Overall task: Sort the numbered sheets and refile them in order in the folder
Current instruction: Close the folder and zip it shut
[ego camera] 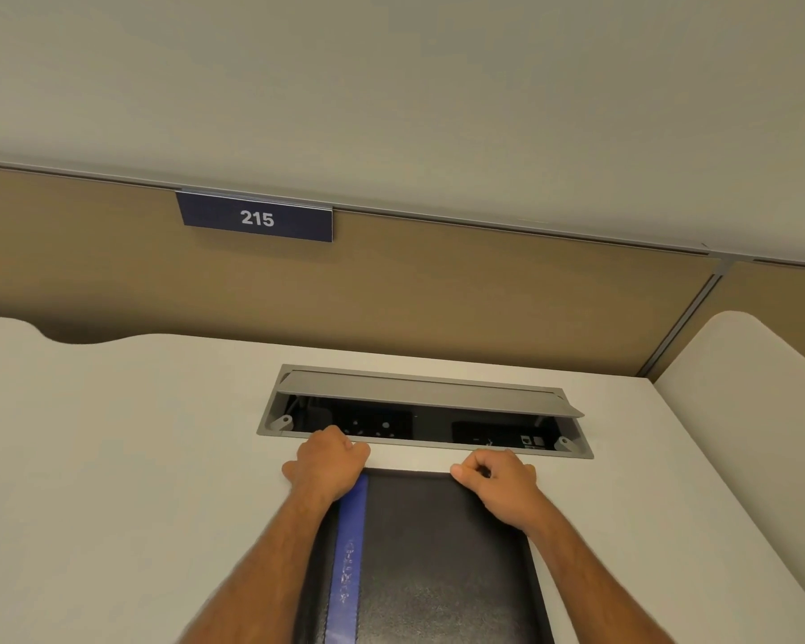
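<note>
We are gripping the closed folder (438, 560) at its far corners, left hand (328, 462) and right hand (500, 481) both curled tight; we should be opening it evenly.

I see a black folder (438, 560) with a blue stripe lying closed on the white desk (136, 457). My left hand (328, 460) and right hand (498, 481) both curl over its far edge — one at each corner. Just beyond them the desk's cable box (421, 411) stands with its grey lid propped open — a sign reading 215 (256, 217) hangs on the tan partition (484, 290) behind.
</note>
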### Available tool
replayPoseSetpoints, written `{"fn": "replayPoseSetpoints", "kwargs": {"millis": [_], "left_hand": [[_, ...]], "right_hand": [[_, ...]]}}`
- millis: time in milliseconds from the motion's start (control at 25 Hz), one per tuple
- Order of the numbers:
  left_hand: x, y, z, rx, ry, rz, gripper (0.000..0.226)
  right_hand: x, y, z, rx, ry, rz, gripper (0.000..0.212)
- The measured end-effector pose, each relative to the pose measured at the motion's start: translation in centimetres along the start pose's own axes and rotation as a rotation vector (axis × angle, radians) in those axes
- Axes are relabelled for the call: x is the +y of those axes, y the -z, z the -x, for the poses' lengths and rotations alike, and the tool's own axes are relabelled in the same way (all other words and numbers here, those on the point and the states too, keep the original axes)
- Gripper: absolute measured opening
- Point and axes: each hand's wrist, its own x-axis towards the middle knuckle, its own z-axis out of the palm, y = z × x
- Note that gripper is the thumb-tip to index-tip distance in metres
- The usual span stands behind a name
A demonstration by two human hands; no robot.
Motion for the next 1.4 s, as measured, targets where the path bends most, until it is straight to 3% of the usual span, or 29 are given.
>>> {"fn": "replayPoseSetpoints", "kwargs": {"millis": [440, 920, 1120, 1200, 1400], "left_hand": [[-2.5, 3.0, -1.1, -0.015, 0.026, 0.198, 0.019], [-4.1, 3.5, -2.2, -0.047, 0.067, 0.191, 0.030], [-4.0, 4.1, -1.9, -0.052, 0.050, 0.131, 0.005], [-3.9, 4.3, -1.5, -0.078, 0.054, 0.082, 0.005], [-4.4, 4.1, 1.1, 0.112, -0.066, 0.109, 0.021]], "right_hand": [[0.2, -0.2, 0.1, 0.018, -0.008, -0.049, 0.024], [-0.2, 0.0, 0.4, 0.010, -0.026, -0.030, 0.022], [-0.3, 0.0, 0.5, 0.013, -0.032, -0.037, 0.021], [-0.5, 0.0, 0.6, 0.013, -0.037, -0.033, 0.020], [-1.5, 0.0, 1.5, 0.073, -0.019, 0.046, 0.015]]}}
